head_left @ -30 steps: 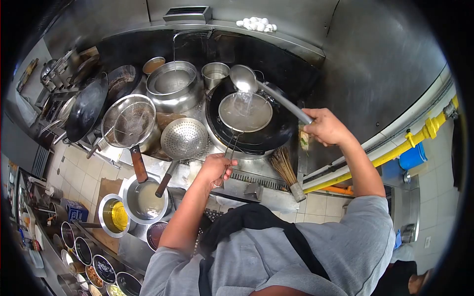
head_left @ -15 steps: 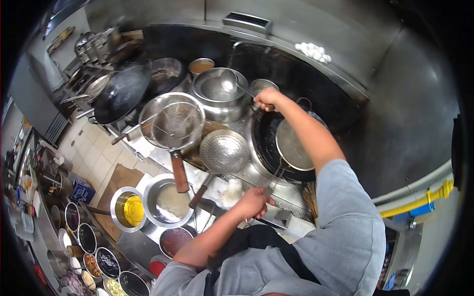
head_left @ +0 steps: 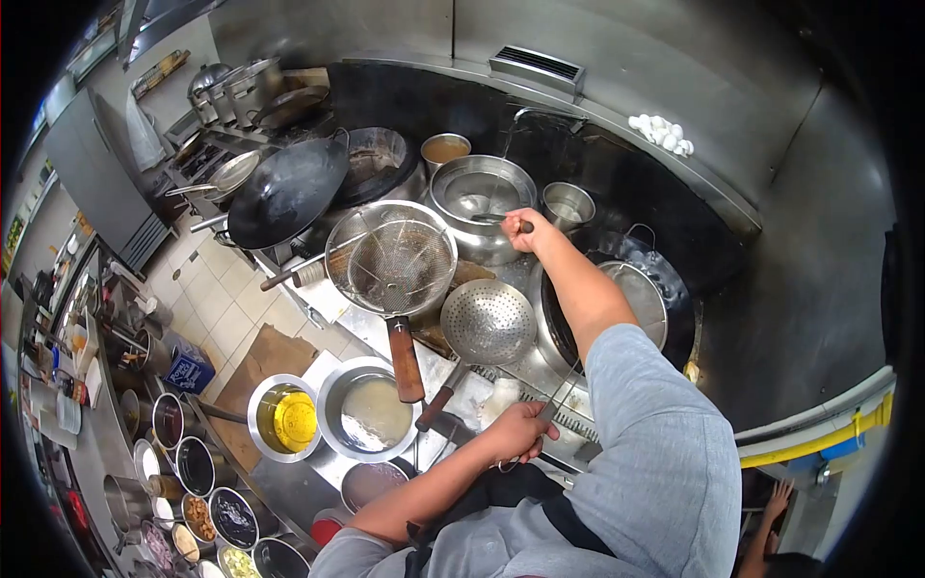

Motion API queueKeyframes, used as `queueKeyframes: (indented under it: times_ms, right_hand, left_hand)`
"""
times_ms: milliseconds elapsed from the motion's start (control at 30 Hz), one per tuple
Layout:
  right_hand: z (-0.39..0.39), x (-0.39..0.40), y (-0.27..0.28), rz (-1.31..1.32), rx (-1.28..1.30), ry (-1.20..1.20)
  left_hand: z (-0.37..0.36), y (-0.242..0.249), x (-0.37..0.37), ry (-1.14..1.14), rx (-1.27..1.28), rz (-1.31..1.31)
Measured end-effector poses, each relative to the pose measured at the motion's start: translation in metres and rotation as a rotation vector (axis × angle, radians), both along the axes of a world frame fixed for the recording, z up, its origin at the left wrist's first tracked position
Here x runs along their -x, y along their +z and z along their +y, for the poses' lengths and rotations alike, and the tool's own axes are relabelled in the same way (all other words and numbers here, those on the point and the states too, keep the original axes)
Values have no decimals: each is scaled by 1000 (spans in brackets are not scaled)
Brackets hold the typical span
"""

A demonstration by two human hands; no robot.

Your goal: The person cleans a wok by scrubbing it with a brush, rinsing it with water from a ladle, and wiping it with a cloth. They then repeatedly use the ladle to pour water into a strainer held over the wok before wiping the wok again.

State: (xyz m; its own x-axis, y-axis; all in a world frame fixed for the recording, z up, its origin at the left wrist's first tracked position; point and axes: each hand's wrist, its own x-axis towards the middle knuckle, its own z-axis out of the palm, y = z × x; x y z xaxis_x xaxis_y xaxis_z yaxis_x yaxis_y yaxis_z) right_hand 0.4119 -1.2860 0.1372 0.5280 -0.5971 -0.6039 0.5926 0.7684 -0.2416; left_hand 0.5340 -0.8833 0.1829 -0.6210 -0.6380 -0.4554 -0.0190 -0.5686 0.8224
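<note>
My right hand (head_left: 528, 231) is closed around a ladle's handle (head_left: 488, 219), and the ladle's bowl is down inside a metal pot of water (head_left: 484, 178). A thin stream from the faucet (head_left: 525, 113) runs into that pot. My left hand (head_left: 520, 431) grips the long handle of a round strainer (head_left: 631, 294). This strainer lies over the dark wok (head_left: 679, 328), partly hidden by my right forearm. A perforated skimmer (head_left: 488, 323) rests near my left hand, beside a large mesh strainer with a wooden handle (head_left: 407, 361).
Left of me stand a bowl of yellow oil (head_left: 260, 429) and a basin of cloudy liquid (head_left: 332, 414). Several ingredient containers (head_left: 200, 518) line the lower left. Another wok (head_left: 287, 193) sits farther left. Another person's hand (head_left: 779, 499) shows at lower right.
My right hand has lowered the ladle from above the pot into it. Water now runs from the faucet. The view has shifted, and another person's hand has appeared at lower right.
</note>
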Motion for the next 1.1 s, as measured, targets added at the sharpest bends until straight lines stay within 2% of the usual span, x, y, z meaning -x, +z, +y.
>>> queueKeyframes:
  times_ms: [100,200,400,533,600,667,733,767,800,867,900,967,1000,1067,1100]
  right_hand:
    - [28,27,11,-66,31,-47]
    - [57,56,32,-125,56,-74]
    - [134,135,96,-214,85,-44]
    - [219,192,147,-184,129,-73]
    - [258,228,155,-190,102,-83]
    - [297,257,164,-154,168,4]
    - [332,280,169,6,211,17]
    - [347,290,170,132,275,74]
    - [361,294,169,135,272,73]
    - [394,286,182,959,375,67]
    - [406,284,187,959,374,66]
    - [423,282,198,1458,648,304]
    - [428,276,206,1459,646,307]
    - [430,266,218,1807,775,324]
    - [408,297,177,2141,1684,126]
  left_hand:
    - [3,8,9,37,-19,-3]
    - [2,-9,25,-4,6,-39]
    - [11,-10,59,12,19,-84]
    - [15,5,77,163,-3,-31]
    - [6,-24,85,201,-1,-3]
    - [2,-16,86,169,3,-14]
    - [0,-13,89,149,14,-28]
    - [-1,-14,92,215,-1,-6]
    - [-1,-15,93,281,-15,13]
    - [-3,-13,90,239,-20,1]
    - [-5,-12,88,199,-20,-11]
    - [-10,-14,87,159,-18,-19]
    - [-11,-21,88,179,-47,-6]
    - [-10,-22,88,203,-83,8]
    - [-7,-16,86,180,-46,-20]
